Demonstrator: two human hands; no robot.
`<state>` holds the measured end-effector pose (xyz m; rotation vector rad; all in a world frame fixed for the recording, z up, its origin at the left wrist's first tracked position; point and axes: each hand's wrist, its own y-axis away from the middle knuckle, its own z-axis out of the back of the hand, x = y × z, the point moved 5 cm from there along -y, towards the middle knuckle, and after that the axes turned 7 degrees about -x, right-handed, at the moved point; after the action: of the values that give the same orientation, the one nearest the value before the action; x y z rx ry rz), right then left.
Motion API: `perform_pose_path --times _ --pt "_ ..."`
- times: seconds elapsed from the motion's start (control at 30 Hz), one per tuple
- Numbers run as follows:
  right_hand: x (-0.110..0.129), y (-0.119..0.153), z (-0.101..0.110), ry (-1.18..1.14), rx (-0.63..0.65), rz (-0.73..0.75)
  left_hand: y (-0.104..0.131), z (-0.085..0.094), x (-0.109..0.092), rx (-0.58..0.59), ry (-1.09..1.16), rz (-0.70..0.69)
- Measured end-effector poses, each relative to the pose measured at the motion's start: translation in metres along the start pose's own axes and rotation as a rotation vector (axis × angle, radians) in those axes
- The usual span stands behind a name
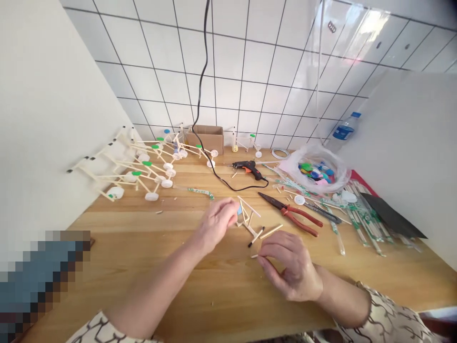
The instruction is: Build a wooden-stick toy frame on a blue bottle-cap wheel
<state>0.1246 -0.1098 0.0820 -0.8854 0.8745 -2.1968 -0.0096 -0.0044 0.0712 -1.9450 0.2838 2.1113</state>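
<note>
My left hand [219, 221] is closed at the left end of a small model frame [252, 229] made of thin pale sticks. A light blue piece [239, 208] shows beside its fingertips. The frame's handlebar-like crosspiece has black tips and points toward my right hand. My right hand [287, 264] pinches a short pale stick [254, 256] between thumb and forefinger, just below that crosspiece. Another loose stick [271, 231] lies on the table above the right hand. Pliers with red handles [298, 216] rest farther to the right.
Several finished stick tricycles [143, 166] stand at the left. A black glue gun [248, 167] with its cord lies behind my hands, near a cardboard box [206, 139]. At the right are a bag of bottle caps [316, 171], wrapped straws [367, 224], scissors [323, 212] and a bottle [345, 129].
</note>
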Motion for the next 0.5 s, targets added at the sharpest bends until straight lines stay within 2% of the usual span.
perform_pose_path --times 0.13,0.23,0.4,0.5 --pt "-0.003 0.005 -0.004 0.001 0.044 0.008 0.034 -0.026 0.007 0.124 -0.039 0.133" --pt "-0.007 0.007 -0.005 -0.008 0.091 -0.001 0.050 -0.046 0.021 0.314 -0.029 0.213" --pt "-0.013 0.003 0.002 -0.113 0.065 -0.096 0.052 -0.049 0.026 0.344 -0.053 0.064" --pt "-0.013 0.001 0.004 -0.134 0.066 -0.135 0.055 -0.049 0.025 0.366 -0.020 0.125"
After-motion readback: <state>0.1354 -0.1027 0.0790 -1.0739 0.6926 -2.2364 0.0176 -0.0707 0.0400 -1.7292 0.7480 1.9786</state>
